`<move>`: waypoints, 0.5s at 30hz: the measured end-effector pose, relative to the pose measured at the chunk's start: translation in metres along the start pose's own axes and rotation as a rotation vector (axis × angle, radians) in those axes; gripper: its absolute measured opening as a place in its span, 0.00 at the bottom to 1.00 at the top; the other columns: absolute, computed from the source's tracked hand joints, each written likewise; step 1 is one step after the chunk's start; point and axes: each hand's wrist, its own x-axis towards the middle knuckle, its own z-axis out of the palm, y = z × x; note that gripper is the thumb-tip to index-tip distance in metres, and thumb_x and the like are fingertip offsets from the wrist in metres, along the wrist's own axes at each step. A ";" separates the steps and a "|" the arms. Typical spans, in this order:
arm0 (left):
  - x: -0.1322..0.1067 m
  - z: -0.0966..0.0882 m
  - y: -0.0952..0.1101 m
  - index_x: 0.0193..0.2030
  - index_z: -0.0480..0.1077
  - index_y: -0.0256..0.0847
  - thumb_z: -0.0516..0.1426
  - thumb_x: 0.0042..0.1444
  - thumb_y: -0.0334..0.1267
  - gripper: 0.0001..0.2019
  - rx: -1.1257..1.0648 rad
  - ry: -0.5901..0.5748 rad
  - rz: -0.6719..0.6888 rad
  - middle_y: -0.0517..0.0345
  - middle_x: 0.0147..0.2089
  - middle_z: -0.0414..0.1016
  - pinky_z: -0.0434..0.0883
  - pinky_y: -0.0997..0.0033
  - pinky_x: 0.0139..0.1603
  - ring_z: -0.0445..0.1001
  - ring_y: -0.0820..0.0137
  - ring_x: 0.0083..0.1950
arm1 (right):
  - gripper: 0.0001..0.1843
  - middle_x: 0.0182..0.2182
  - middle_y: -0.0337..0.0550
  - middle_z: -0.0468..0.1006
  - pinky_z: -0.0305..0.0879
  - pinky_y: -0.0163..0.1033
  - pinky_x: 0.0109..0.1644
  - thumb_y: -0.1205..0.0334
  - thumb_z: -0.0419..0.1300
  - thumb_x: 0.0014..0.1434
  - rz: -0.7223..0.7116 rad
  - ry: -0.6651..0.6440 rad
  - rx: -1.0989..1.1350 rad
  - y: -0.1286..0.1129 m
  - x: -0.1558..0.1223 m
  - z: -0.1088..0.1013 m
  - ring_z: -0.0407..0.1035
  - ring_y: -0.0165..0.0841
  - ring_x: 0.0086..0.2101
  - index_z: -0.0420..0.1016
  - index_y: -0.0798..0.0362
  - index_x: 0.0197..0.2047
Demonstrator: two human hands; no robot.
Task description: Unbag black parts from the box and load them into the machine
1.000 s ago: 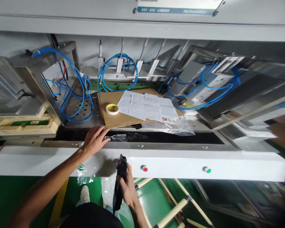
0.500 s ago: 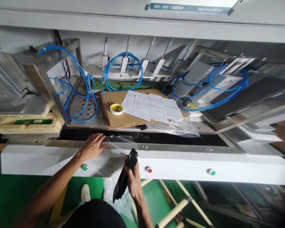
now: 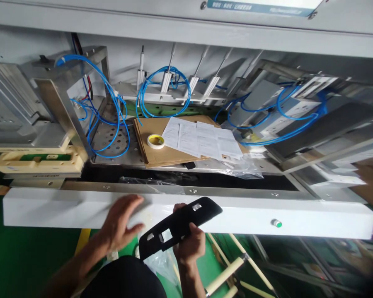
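Observation:
My right hand point(image 3: 189, 244) grips a long black plastic panel point(image 3: 180, 225) with several rectangular cut-outs, held flat in front of the white front rail point(image 3: 298, 215) of the machine. My left hand point(image 3: 122, 221) hovers beside the panel's left end with fingers spread apart, in front of the rail, touching clear plastic film as far as I can tell. A clear plastic bag point(image 3: 152, 182) lies in the dark slot behind the rail.
A roll of yellow tape point(image 3: 156, 141) and printed papers point(image 3: 202, 140) lie on cardboard sheets point(image 3: 155, 155) on the machine bed. Blue air hoses point(image 3: 112, 111) loop left, middle and right. A green button point(image 3: 277, 223) sits on the rail. The floor below is green.
My right hand raised the black panel and turned it from hanging down to lying flat. My left hand pulled back from the slot's edge to in front of the rail.

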 end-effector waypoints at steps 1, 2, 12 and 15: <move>-0.010 0.002 0.014 0.76 0.55 0.41 0.60 0.67 0.56 0.37 -0.029 -0.073 -0.017 0.40 0.68 0.73 0.77 0.51 0.64 0.75 0.52 0.67 | 0.25 0.44 0.52 0.77 0.70 0.49 0.46 0.44 0.50 0.59 -0.005 -0.023 0.059 -0.001 -0.002 0.009 0.72 0.47 0.43 0.75 0.52 0.49; -0.019 0.004 0.025 0.77 0.53 0.42 0.63 0.63 0.57 0.43 -0.042 -0.123 -0.043 0.39 0.69 0.72 0.78 0.51 0.63 0.76 0.51 0.66 | 0.26 0.45 0.53 0.77 0.71 0.50 0.47 0.44 0.50 0.59 -0.001 -0.053 0.099 -0.002 -0.005 0.019 0.73 0.48 0.45 0.75 0.51 0.51; -0.064 -0.098 -0.035 0.78 0.54 0.49 0.61 0.65 0.34 0.37 0.343 -0.105 -0.301 0.48 0.63 0.76 0.77 0.53 0.59 0.78 0.56 0.57 | 0.48 0.71 0.55 0.66 0.53 0.72 0.71 0.45 0.69 0.60 -0.684 -0.349 -0.497 -0.007 0.021 0.120 0.60 0.59 0.69 0.55 0.41 0.78; -0.085 -0.138 -0.052 0.76 0.57 0.48 0.61 0.64 0.33 0.35 0.416 -0.151 -0.339 0.49 0.62 0.76 0.76 0.54 0.58 0.77 0.56 0.57 | 0.46 0.64 0.53 0.77 0.60 0.66 0.70 0.47 0.73 0.58 -0.977 -0.984 -0.783 -0.014 0.025 0.161 0.69 0.57 0.63 0.63 0.40 0.75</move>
